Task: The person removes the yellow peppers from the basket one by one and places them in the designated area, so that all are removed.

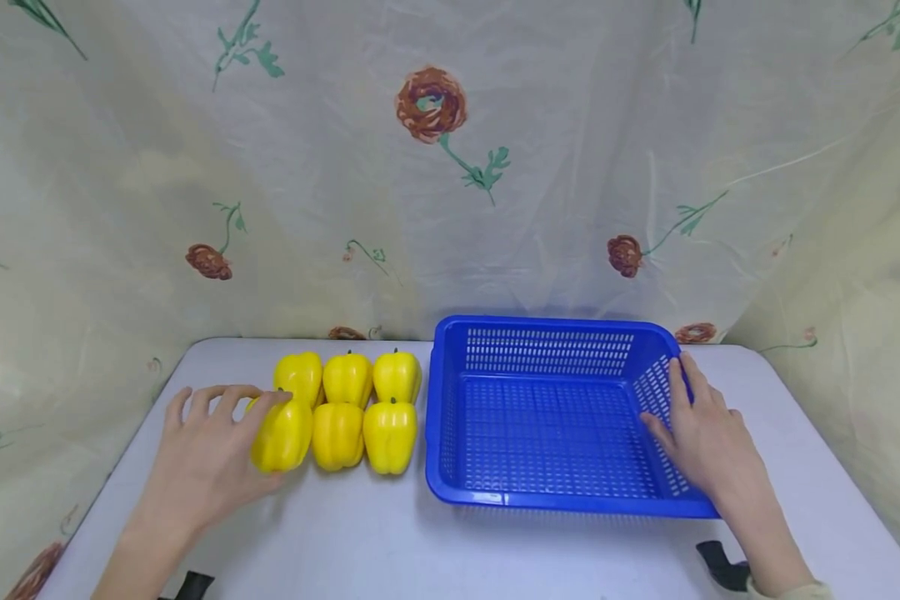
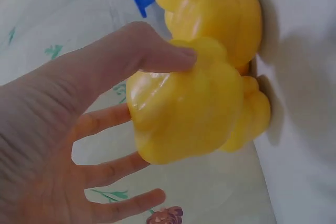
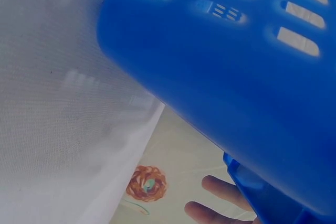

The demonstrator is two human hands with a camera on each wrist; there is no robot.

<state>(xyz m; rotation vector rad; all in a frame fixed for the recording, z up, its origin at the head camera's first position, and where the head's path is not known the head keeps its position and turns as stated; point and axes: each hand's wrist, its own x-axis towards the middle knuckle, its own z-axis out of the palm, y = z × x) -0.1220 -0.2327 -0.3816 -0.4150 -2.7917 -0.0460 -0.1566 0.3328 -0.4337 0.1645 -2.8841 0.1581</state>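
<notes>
My left hand (image 1: 204, 450) holds a yellow bell pepper (image 1: 285, 437) at the front left of a group of yellow bell peppers. In the left wrist view, the thumb (image 2: 165, 56) lies across one side of that pepper and fingers touch its other side. Whether it touches the table is unclear. Two more peppers, a middle one (image 1: 338, 437) and a right one (image 1: 391, 437), stand beside it in the front row. At the right end of a blue plastic basket (image 1: 555, 499), my right hand (image 1: 708, 433) grips the rim, thumb inside and fingers over the edge.
Behind the front peppers stand three others, at left (image 1: 298, 375), middle (image 1: 348, 377) and right (image 1: 397, 375). The white table (image 1: 360, 542) ends at a flowered curtain (image 1: 540, 167). Black straps (image 1: 723, 567) show near the front edge.
</notes>
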